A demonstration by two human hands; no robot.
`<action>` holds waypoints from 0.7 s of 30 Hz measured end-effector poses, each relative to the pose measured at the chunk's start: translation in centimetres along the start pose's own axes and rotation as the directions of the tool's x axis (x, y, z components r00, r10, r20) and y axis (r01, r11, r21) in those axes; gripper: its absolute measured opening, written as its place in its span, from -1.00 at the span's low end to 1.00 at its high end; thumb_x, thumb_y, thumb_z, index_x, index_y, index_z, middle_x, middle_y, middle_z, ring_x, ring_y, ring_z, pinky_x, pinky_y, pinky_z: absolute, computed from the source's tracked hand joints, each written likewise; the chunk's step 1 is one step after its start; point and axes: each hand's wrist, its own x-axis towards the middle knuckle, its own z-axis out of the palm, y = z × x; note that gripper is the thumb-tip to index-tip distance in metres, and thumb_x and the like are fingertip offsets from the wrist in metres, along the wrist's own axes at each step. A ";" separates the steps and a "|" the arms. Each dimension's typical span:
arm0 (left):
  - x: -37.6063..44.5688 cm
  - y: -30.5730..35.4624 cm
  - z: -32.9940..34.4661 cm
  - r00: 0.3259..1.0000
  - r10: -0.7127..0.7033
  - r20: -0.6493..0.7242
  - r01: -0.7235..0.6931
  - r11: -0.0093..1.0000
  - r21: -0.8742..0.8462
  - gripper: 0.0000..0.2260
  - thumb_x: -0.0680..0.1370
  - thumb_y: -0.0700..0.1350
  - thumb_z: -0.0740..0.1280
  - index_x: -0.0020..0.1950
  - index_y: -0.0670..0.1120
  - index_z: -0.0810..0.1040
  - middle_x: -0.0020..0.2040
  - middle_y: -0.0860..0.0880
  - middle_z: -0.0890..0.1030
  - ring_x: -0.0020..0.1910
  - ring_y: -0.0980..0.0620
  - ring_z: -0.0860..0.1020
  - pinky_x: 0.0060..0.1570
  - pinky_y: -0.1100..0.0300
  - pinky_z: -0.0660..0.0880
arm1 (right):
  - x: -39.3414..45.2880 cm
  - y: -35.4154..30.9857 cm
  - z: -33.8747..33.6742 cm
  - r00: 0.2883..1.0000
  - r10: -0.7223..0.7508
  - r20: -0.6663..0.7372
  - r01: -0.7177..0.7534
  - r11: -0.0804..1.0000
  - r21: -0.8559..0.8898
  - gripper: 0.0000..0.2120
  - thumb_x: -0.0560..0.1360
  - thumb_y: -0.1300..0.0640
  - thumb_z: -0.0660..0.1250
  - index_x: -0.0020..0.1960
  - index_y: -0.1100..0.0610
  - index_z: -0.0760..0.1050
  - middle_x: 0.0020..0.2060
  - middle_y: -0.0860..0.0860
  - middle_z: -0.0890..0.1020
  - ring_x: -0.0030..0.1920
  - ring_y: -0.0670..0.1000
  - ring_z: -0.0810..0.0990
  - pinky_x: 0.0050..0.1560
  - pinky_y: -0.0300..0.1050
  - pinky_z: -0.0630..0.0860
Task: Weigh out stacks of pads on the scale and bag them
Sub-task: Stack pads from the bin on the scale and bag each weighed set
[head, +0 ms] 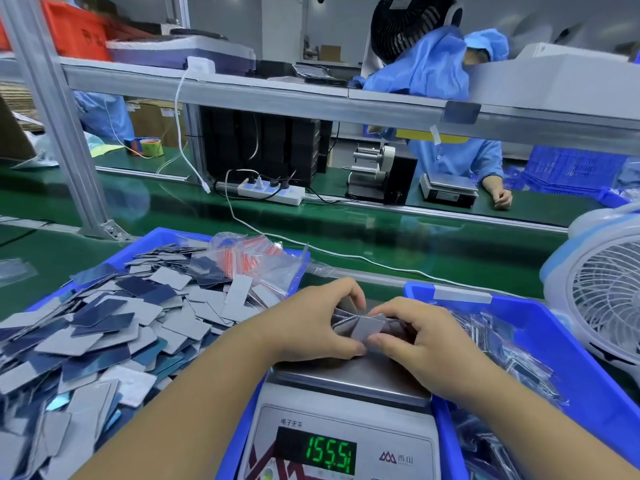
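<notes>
Over the scale (349,382), the left hand (311,320) and right hand (419,337) both pinched the pads (363,329); thin, light, probably slippery; best squeezed by the stack's edges.

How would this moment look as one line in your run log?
step: weighing | left hand and right hand: grip pads over scale | display: 155.5

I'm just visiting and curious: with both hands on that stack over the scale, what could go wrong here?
The left hand and right hand grip the stack of pads on the scale, so hand pressure may distort the display reading. The fanned pads could also slip off.
</notes>
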 end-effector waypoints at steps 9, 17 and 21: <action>0.0 -1.2 -1.0 0.997 -0.048 -0.056 0.035 0.977 -0.210 -0.62 0.47 -0.15 0.40 0.11 0.31 0.49 -0.08 0.14 0.58 -0.24 0.22 0.52 -0.11 0.28 0.52 | -0.1 1.1 0.1 0.986 0.150 -0.076 -0.147 0.988 0.041 -0.91 0.49 0.04 0.41 -0.09 -0.13 0.52 -0.29 -0.12 0.61 -0.29 -0.10 0.50 -0.27 -0.24 0.43; 0.5 -1.3 -0.7 0.983 -0.106 -0.147 0.061 0.959 -0.277 -0.63 0.47 -0.25 0.40 0.05 0.24 0.51 0.03 0.07 0.61 -0.28 0.13 0.59 -0.19 0.26 0.58 | -0.1 0.9 0.0 0.963 0.248 -0.106 -0.241 0.968 0.071 -0.89 0.47 0.09 0.42 -0.19 -0.08 0.56 -0.36 -0.23 0.62 -0.32 -0.15 0.53 -0.29 -0.30 0.45; 0.6 -1.1 -0.3 0.983 -0.096 -0.158 0.046 0.955 -0.293 -0.74 0.46 -0.23 0.41 -0.01 0.13 0.55 -0.22 0.13 0.62 -0.33 0.13 0.54 -0.23 0.23 0.56 | -0.1 0.5 0.0 0.956 0.248 -0.157 -0.250 0.968 0.011 -0.74 0.46 0.10 0.43 -0.33 -0.08 0.44 -0.52 -0.24 0.46 -0.42 -0.19 0.39 -0.36 -0.40 0.34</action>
